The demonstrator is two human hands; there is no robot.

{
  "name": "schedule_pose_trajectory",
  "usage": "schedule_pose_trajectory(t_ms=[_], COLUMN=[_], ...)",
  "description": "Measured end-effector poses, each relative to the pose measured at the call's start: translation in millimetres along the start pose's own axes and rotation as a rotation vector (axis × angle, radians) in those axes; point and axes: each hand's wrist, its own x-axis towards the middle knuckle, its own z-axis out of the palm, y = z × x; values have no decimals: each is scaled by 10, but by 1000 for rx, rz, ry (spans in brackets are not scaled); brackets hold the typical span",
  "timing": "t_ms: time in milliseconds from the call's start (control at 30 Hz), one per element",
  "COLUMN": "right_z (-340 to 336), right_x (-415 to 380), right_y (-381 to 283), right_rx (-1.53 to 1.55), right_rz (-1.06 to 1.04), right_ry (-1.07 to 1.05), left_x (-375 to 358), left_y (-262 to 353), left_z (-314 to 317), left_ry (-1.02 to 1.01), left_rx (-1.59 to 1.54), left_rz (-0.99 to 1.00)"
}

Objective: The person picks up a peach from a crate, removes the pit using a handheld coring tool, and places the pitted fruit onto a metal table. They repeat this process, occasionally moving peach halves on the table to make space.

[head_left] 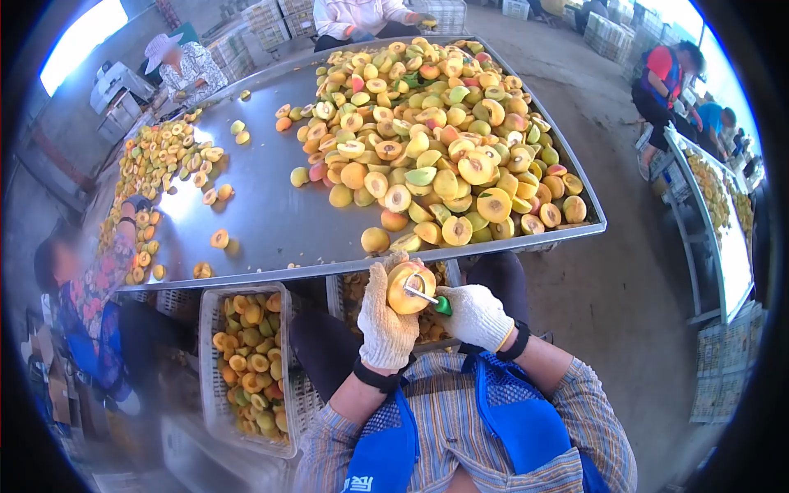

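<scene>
My left hand (385, 327), in a white knit glove, is closed around a peach half (399, 301) with its cut face turned toward my right hand. In my gloved right hand (478, 317) is a pitting tool (444, 306) with a green handle and a thin metal shaft. The tool's metal tip rests at the middle of the cut face, on the pit area. Both hands are over a crate (349, 287) of cut fruit pieces, just below the table's near edge. A large heap of halved peaches (444, 148) lies on the metal table (275, 193) beyond my hands.
A white crate (209, 370) full of peach halves stands left of my legs. More halves (156, 164) are spread along the table's left side, where a person (90, 304) sits. Other people sit at the far edge, and a second fruit table (723, 222) stands at right.
</scene>
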Motion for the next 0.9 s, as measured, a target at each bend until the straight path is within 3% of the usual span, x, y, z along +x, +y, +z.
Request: schedule_pose_trajectory(t_ms=[167, 233, 400, 500, 567, 633, 700, 767, 833, 867, 900], right_z=[145, 123, 199, -102, 172, 93, 134, 113, 129, 130, 270], right_x=[54, 76, -91, -88, -130, -115, -23, 26, -53, -86, -47], right_y=[227, 274, 230, 42, 168, 74, 151, 186, 94, 127, 99], right_rx=[32, -61, 55, 8, 317, 297, -45, -172, -24, 150, 298], right_rz=[-78, -60, -131, -101, -98, -53, -153, -141, -99, -144, -248], right_ry=[52, -80, -55, -180, -356, -353, 23, -24, -94, -225, -184], left_x=[29, 12, -54, -28, 15, 48, 11, -17, -28, 4, 30], left_y=[-83, -99, -64, 16, 76, 111, 97, 68, 133, 151, 155], left_z=[-162, -181, -83, -82, -68, -47, 14, 84, 49, -33, -99], left_ry=[45, 55, 120, 18, -32, -124, -61, 54, 43, -33, -108], left_rx=[29, 55, 372, 302, 241, 284, 405, 792, 765, 596, 426], left_rz=[-52, -74, -85, -123, -116, -111, -88, 25, -5, -90, -173])
